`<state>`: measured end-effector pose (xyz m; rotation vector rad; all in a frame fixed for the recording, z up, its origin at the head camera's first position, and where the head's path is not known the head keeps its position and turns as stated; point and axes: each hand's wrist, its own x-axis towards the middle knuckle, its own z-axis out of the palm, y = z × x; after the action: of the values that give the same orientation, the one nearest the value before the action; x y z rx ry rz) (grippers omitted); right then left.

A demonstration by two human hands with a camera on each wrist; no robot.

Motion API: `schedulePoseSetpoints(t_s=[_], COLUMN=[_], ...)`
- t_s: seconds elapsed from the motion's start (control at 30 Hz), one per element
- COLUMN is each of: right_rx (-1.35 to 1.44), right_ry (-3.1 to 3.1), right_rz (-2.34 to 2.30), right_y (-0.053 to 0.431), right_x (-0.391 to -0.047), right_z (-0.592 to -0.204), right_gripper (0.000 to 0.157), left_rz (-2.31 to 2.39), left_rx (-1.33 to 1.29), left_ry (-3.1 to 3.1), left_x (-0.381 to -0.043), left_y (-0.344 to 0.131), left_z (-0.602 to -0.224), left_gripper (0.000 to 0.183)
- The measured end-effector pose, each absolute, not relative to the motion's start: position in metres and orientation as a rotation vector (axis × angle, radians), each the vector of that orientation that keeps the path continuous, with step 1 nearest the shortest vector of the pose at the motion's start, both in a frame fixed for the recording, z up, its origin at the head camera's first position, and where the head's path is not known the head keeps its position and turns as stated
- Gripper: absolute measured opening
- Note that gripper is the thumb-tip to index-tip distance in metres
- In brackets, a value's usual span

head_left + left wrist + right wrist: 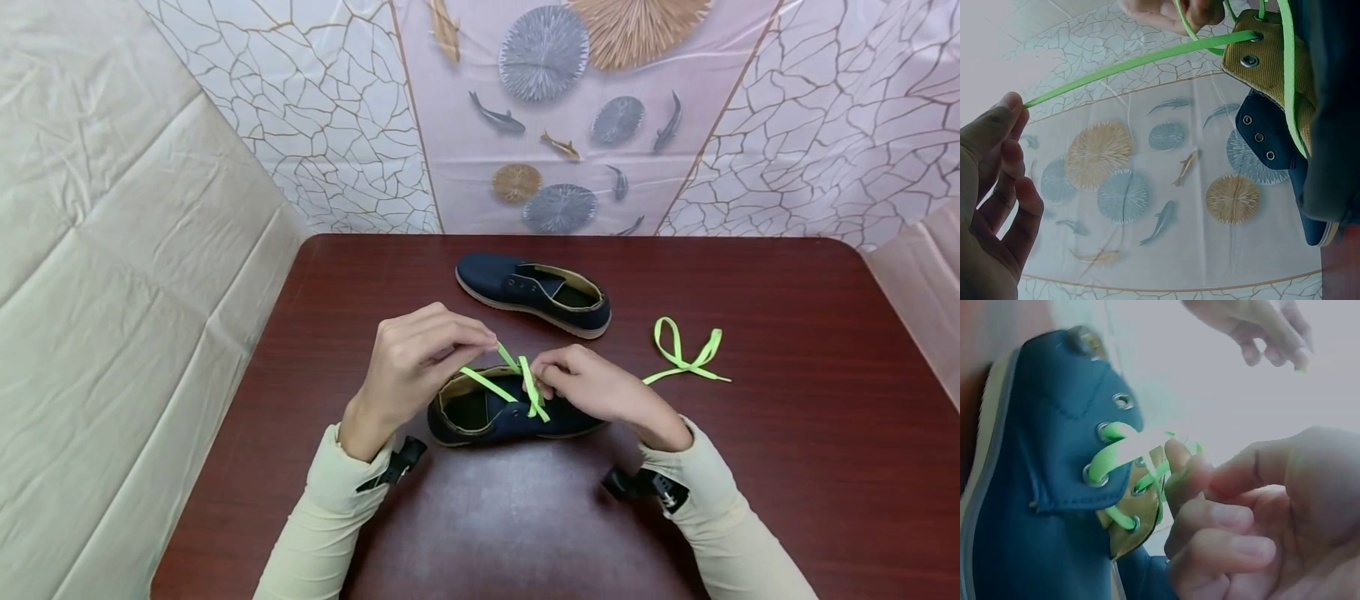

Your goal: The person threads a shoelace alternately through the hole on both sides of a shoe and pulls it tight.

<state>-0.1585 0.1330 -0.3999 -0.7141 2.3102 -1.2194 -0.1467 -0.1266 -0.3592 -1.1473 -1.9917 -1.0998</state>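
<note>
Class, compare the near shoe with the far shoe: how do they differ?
The near shoe has a green lace threaded in it; the far shoe shows no lace. In the head view, the near shoe points right, the far shoe left. Both are dark blue and low-cut.

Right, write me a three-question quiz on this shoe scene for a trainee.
1. True or false: the far navy shoe has a lace threaded through its visible eyelets.
2. What does the left hand pinch? (a) a shoe's heel; (b) a neon-green shoelace; (c) a shoe's tongue.
3. Fill in: the looped stretch of lace on the tabletop lies to the person's ____ of the near shoe.

Key: 1. False; 2. b; 3. right.
</note>
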Motion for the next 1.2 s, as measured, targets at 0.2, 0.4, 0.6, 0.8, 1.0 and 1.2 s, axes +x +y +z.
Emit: schedulePoseSetpoints(t_s=[0.2,0.4,0.6,0.8,1.0,1.2], right_rx=[-0.624,-0.557,-0.534,-0.513,-0.525,-0.62], right_ry=[2.196,2.287,2.559,2.758,2.836,3.106], right_rz=[-1.279,-1.289,-1.225,-1.075,-1.008,-0.824], right_y=[0.135,0.129,0.127,0.129,0.127,0.117], right_x=[-0.161,-0.161,-0.158,-0.157,-0.154,-0.14], right_z=[-0.399,-0.403,-0.406,-0.401,-0.399,-0.401], right_gripper=[0.032,0.036,0.02,0.015,0.009,0.009], left_rz=[-1.112,-1.104,-1.035,-1.053,-1.025,-0.918], left_rx=[-1.145,-1.191,-1.269,-1.35,-1.275,-1.229], left_ry=[-2.012,-2.062,-2.171,-2.154,-2.119,-2.124], left_x=[-0.146,-0.145,-0.144,-0.139,-0.136,-0.133], left_y=[-0.127,-0.128,-0.129,-0.132,-0.134,-0.135], left_z=[-0.358,-0.357,-0.355,-0.348,-0.344,-0.34], left_gripper=[0.013,0.015,0.017,0.015,0.018,0.013])
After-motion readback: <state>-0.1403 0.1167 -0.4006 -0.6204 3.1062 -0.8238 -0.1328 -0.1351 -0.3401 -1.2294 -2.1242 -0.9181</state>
